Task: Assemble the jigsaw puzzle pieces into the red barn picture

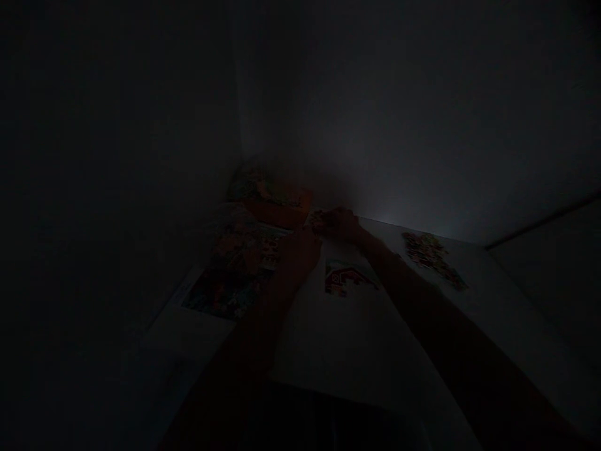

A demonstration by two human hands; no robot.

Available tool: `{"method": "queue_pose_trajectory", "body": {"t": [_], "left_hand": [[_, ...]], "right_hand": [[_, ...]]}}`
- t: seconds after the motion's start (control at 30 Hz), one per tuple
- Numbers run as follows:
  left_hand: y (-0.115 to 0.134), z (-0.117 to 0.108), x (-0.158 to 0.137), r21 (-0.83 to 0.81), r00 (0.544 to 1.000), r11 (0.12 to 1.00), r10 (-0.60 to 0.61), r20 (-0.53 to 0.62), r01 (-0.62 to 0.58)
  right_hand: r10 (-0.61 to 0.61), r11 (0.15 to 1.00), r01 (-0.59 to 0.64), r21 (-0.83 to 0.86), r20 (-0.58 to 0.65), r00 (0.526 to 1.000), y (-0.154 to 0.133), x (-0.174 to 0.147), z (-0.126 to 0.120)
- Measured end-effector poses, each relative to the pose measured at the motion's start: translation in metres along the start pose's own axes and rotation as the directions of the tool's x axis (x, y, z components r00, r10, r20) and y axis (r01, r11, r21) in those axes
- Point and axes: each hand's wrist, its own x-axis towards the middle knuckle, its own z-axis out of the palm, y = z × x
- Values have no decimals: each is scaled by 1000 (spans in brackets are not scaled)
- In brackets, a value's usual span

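Observation:
The picture is very dark. My left hand (303, 247) reaches to the far middle of the white table, fingers curled beside a small cluster of jigsaw puzzle pieces (316, 219). Close on its right, my right hand (345, 224) bends over the same cluster, its fingers drawn together. What either hand holds is lost in the dark. Nearer to me, between my forearms, lies a joined part of a jigsaw puzzle (347, 279) showing a red barn. Left of my left hand is a printed picture sheet (225, 291), partly covered by that forearm.
An orange box (277, 213) with a colourful picture stands at the back left. A heap of loose puzzle pieces (432, 257) lies on the right of the table (338, 351). A pale wall (399, 125) rises behind the table's far edge.

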Motion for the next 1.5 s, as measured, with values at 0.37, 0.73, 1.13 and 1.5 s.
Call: {"method": "queue_pose_trajectory", "body": {"t": [0.37,0.73,1.13,1.5], "left_hand": [[2,-5,-3,-14,1000,1000,-7,-12,7],[-3,0,6,-83,996,997,-5,-95,-3],[1,27,25,-790,877,508,473,-77,-343],[1,22,18,-550,908,748,417,-44,-371]], "right_hand": [[-100,895,55,443,80,992,6,11,1],[-1,687,-71,723,98,995,2,-9,-10],[39,424,134,896,-166,985,20,-130,-44],[279,537,53,842,-237,931,96,-169,-43]]}}
